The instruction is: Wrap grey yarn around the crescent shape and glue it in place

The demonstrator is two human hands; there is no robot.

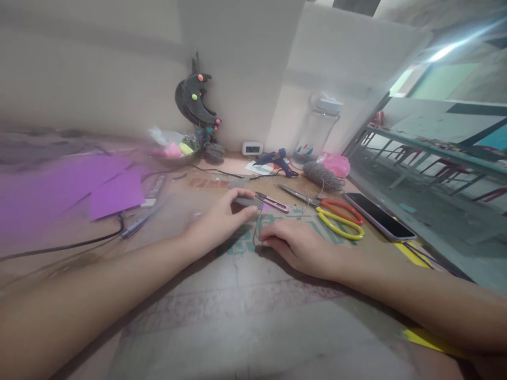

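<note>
My left hand [232, 211] holds a small flat grey piece [246, 201] between thumb and forefinger; much of the piece is covered by the fingers. A thin grey cord [256, 229] runs down from that piece. My right hand [297, 243] is closed, its fingertips pinching the cord close to the board. Just beyond the fingers lie pink thread snips [273, 202]. Behind my right hand rest large scissors [338, 216] with one orange and one yellow handle loop.
A phone [378, 216] lies at right. Farther back are a ball of grey yarn [322, 175], a blue glue gun [275, 160], a clear bottle [319, 126] and a small digital clock [252, 148]. Purple sheets [116, 184] and a cable [79, 245] lie left. A dark crescent ornament [194, 100] stands behind.
</note>
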